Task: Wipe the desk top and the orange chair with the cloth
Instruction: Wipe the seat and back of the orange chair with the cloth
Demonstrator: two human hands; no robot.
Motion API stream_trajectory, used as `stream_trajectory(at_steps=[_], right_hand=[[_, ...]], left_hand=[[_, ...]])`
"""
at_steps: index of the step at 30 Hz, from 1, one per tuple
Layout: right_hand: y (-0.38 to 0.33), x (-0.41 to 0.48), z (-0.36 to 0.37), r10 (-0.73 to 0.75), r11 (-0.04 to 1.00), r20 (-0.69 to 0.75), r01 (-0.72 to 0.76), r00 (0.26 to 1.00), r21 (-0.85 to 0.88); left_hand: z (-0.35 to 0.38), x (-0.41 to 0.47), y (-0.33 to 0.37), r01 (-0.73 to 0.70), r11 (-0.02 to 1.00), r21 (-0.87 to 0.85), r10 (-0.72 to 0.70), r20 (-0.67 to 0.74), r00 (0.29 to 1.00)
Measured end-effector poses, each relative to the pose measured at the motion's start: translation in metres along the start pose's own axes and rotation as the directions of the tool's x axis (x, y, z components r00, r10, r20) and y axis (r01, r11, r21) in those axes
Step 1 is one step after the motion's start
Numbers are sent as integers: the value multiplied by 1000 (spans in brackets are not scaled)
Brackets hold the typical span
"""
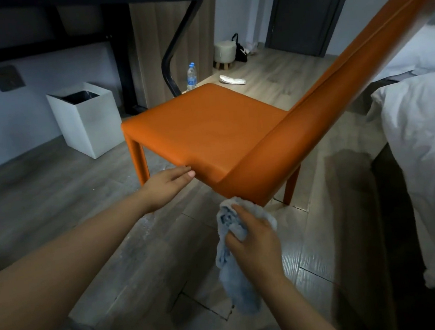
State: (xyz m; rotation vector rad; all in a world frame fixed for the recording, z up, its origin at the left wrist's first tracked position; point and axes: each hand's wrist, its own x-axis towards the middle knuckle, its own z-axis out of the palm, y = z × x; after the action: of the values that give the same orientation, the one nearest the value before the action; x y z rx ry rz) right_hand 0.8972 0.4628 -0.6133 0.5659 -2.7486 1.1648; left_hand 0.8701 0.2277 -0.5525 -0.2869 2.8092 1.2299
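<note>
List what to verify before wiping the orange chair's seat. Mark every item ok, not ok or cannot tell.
1. Cloth in hand: the right hand grips the blue cloth, and a tail hangs below it. Ok.
2. Chair steadied: the left hand touches the near seat edge of the orange chair with straight fingers. Ok.
3. Seat free of objects: nothing lies on it. Ok.
4. Cloth on the seat: it is below the seat, beside the backrest's lower edge. Not ok.
5. Cloth damp enough: cannot tell.

Wood floor (54, 196) carries orange chair (207, 128), white bin (87, 124), water bottle (191, 77), stool (224, 53), slipper (232, 79).
</note>
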Motion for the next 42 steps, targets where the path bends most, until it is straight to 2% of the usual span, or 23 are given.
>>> stream_trajectory(at_steps=[3, 8, 15, 18, 21, 24, 27, 32, 34, 37, 40, 42], right_hand=[[1, -8, -26, 83, 988, -87, -71, 993, 135], [-7, -13, -81, 79, 981, -308, -18, 948, 195], [-21, -2, -162, 191, 918, -566, 59, 802, 393], [-35, 14, -200, 234, 873, -667, 150, 708, 465], [-48, 34, -228, 245, 813, -715, 264, 655, 519], [-56, 53, -239, 227, 777, -729, 331, 646, 535], [-64, 71, -242, 210, 738, -727, 383, 653, 556], [-84, 99, -248, 131, 730, -763, 460, 633, 506], [-89, 106, -247, 75, 765, -756, 448, 651, 462], [-84, 114, -235, 4, 834, -770, 423, 638, 354], [-69, 118, -224, 34, 830, -765, 408, 643, 379], [-58, 119, -214, 95, 804, -721, 375, 687, 462]], left_hand=[[2, -10, 17, -25, 1000, -14, 24, -37, 999], [10, -22, 69, -129, 990, -55, 123, -112, 986], [15, -27, 155, -360, 931, -56, 334, -262, 905], [14, -25, 189, -445, 890, -101, 381, -373, 846], [16, -23, 214, -505, 850, -148, 407, -423, 810], [22, -23, 223, -527, 849, -32, 472, -399, 786], [27, -22, 219, -526, 850, -4, 474, -427, 770], [31, -22, 216, -550, 824, -132, 436, -471, 766], [32, -23, 217, -547, 818, -180, 414, -476, 776], [33, -22, 217, -552, 805, -217, 400, -487, 776], [35, -22, 214, -569, 794, -212, 419, -488, 766], [35, -22, 214, -572, 792, -214, 423, -485, 766]])
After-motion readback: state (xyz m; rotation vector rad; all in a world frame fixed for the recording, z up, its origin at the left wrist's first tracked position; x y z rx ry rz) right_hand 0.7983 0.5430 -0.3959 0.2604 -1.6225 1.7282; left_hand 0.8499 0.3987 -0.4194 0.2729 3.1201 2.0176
